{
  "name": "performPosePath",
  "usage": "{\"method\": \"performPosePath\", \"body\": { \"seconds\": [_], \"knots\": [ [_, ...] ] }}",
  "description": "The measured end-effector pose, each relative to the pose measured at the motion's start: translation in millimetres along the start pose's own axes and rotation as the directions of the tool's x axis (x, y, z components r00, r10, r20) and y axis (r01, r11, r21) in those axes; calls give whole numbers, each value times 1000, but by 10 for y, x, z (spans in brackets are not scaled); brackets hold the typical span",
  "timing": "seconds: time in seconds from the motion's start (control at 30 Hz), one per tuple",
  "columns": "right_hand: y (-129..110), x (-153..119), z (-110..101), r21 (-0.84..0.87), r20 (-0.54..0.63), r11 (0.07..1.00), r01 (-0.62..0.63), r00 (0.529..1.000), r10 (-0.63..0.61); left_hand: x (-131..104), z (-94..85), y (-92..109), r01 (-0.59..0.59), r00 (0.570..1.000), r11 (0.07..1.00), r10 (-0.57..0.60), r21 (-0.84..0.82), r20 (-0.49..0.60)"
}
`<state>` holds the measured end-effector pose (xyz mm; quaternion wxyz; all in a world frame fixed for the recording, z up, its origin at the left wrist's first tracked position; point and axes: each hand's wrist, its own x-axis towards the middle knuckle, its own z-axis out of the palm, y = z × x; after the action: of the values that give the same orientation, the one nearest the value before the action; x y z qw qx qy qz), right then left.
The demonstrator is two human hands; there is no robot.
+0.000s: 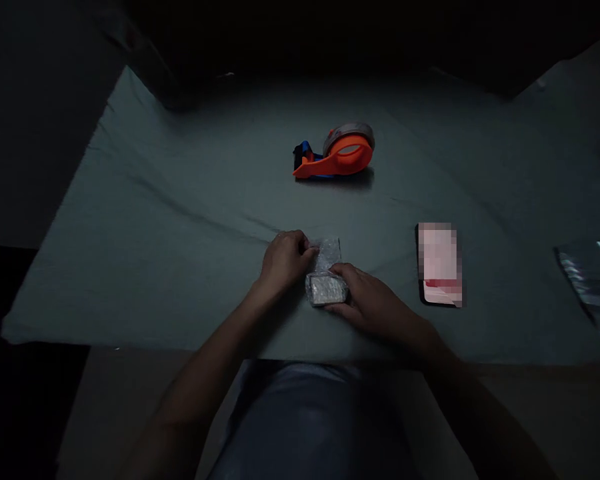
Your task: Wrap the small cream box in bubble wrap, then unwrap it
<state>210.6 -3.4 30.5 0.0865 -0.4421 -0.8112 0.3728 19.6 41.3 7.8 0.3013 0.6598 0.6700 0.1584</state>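
Observation:
A small boxy bundle in clear bubble wrap [329, 291] lies near the front of the cloth-covered table. From its far side a loose flap of the bubble wrap [329, 251] stretches away from me. My right hand [363, 293] is closed round the bundle's right side, thumb on top and fingers low at its near edge. At the flap's left edge my left hand [287, 259] is closed, its fingertips pinching the wrap. What the bundle contains cannot be made out.
An orange and blue tape dispenser [337, 153] with a roll of tape stands beyond my hands. To the right lies a phone [439, 265] with a lit, blurred screen. Shiny plastic packaging [593, 283] sits at the far right. A dark bulky shape borders the table's back.

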Motion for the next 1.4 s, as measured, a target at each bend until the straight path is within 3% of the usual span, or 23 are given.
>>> {"method": "performPosePath", "body": {
  "seconds": [0.1, 0.17, 0.27, 0.33, 0.47, 0.57, 0.7, 0.8, 1.03, 1.23, 1.4],
  "knots": [
    [-19, 128, -105, -4, 1, 1000, 11, 1000, -11, 20, -42, -51, 14, 1000, 996, -12, -90, 24],
    [-20, 204, -138, -38, -31, 999, -28, 999, 26, 37, -58, -92, 10, 997, 967, 11, -255, 81],
    [8, 269, -114, 12, -85, 996, -89, 992, 90, 62, -34, -134, 56, 981, 819, 63, -571, 186],
    [43, 274, -60, 115, -127, 983, -140, 980, 155, 68, 4, -134, 122, 977, 703, 38, -701, 208],
    [119, 243, 79, 293, -220, 918, -266, 916, 336, 11, 35, -84, 215, 974, 551, -60, -806, 219],
    [160, 227, 160, 352, -327, 904, -242, 873, 361, -98, -5, -54, 227, 963, 501, 12, -836, 268],
    [184, 215, 203, 454, -283, 869, -196, 893, 349, -245, -56, -53, 99, 954, 585, 174, -805, 244],
    [195, 207, 198, 504, -261, 850, -152, 912, 318, -283, -66, -50, 13, 956, 643, 216, -766, 198],
    [143, 314, -34, 494, -424, 867, 58, 887, 183, -263, -83, -34, -101, 949, 736, 272, -670, 156],
    [-47, 504, -304, 381, -407, 918, 108, 911, 61, -292, -91, -49, -174, 932, 778, 329, -604, 154],
    [-156, 468, -336, 186, -439, 964, 192, 894, -93, -274, -122, -63, -146, 942, 793, 294, -592, 160]
  ]
}}
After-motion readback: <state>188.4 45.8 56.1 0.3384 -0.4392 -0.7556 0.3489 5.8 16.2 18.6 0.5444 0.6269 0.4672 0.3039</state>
